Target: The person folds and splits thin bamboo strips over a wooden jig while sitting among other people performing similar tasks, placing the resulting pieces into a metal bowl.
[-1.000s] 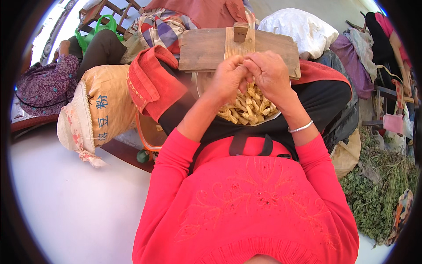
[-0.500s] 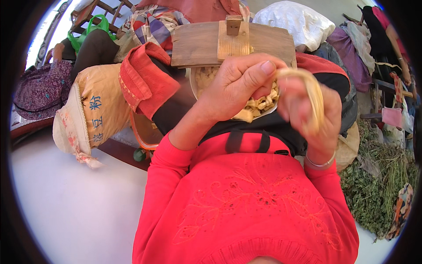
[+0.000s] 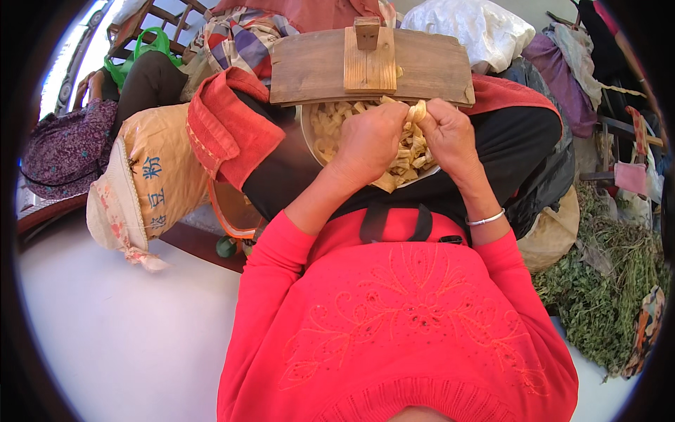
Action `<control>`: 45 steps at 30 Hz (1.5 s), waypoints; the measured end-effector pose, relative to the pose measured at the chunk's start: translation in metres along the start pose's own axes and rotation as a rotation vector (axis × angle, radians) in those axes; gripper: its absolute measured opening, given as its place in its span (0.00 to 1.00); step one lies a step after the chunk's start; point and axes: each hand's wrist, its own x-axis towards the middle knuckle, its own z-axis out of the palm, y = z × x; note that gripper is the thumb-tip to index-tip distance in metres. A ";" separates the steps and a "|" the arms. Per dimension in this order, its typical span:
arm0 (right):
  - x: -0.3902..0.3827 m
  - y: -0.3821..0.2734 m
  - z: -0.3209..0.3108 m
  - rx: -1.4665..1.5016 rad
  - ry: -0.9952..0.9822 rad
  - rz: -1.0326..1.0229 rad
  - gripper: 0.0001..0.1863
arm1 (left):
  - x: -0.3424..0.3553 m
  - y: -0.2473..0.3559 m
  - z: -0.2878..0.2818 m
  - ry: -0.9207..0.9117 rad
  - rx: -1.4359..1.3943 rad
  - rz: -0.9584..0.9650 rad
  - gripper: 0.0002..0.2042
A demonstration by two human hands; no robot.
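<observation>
Over a wide pale bowl (image 3: 307, 133), my hands meet at a pale yellow, pliable strip (image 3: 416, 112), looped or bunched between them. Its exact kind I cannot make out. My left hand (image 3: 371, 139) is closed on one side of the strip, fingers curled inward. Pinching its other side is my right hand (image 3: 450, 135), with a bangle (image 3: 486, 218) on the wrist. Many pale yellow folded pieces (image 3: 406, 165) fill the bowl in my lap; my hands hide some of them.
A wooden board (image 3: 302, 69) with an upright block (image 3: 366, 34) lies beyond the bowl. Red cloth (image 3: 228, 133) drapes my left knee. A tan sack (image 3: 169, 162) stands at left, dried green plants (image 3: 598, 295) at right. Another person's hand (image 3: 95, 83) shows at far left.
My right hand has come down and inward from the right, and the long loop is now drawn up small between both hands. My left hand has moved slightly lower.
</observation>
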 end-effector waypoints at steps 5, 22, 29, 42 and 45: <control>-0.019 0.010 0.011 0.994 -0.292 0.711 0.15 | -0.012 0.004 0.007 0.074 0.053 0.122 0.12; 0.001 -0.028 0.011 0.444 0.270 0.008 0.03 | 0.000 0.004 0.006 -0.030 -1.100 -0.720 0.09; -0.006 -0.008 0.018 0.850 0.241 0.152 0.05 | -0.048 -0.009 -0.011 0.006 -0.590 -0.359 0.05; 0.011 -0.020 -0.050 -0.067 -0.466 -0.064 0.15 | -0.011 -0.008 -0.034 -0.194 -0.355 -0.242 0.05; 0.014 -0.016 -0.058 -0.102 -0.461 -0.117 0.16 | -0.009 -0.020 -0.046 -0.348 -0.589 -0.350 0.06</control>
